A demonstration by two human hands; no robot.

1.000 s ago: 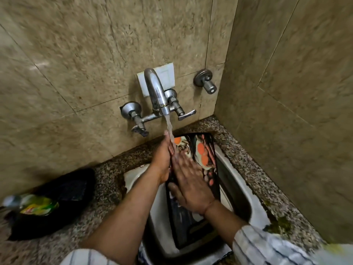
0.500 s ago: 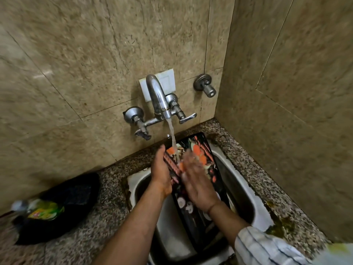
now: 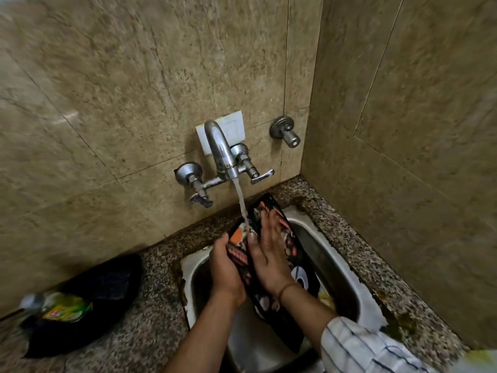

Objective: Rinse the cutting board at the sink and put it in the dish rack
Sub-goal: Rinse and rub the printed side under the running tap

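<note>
Brown tiled walls meet in a corner w/ a speckled granite counter [image 3: 129, 343] below, and the steel sink [image 3: 347, 278] set into it; we take the sink as our landmark. Tap [image 3: 219, 153] sits on the wall behind the sink, water [image 3: 241, 201] running down onto the cutting board [image 3: 294, 255]. Board is dark w/ a printed pattern, standing tilted inside the sink, top end leaning toward the back rim, lower end down in the basin.

Our left hand [image 3: 226, 275] has its fingers curled round the board's left edge, gripping it. Our right hand [image 3: 269, 254] lies flat on the board's face, fingers spread & straight, gripping nothing.

Risks as we judge them: board is wet and only one hand really holds it, so it could slip and bang into the basin. Stream hits near the top edge, so spray may go over the back of the sink onto the counter. A black bag w/ a bottle [image 3: 57, 308] lies on the counter left of the sink, could get splashed. No dish rack in view, so the carry there w/ a dripping board is an unknown
</note>
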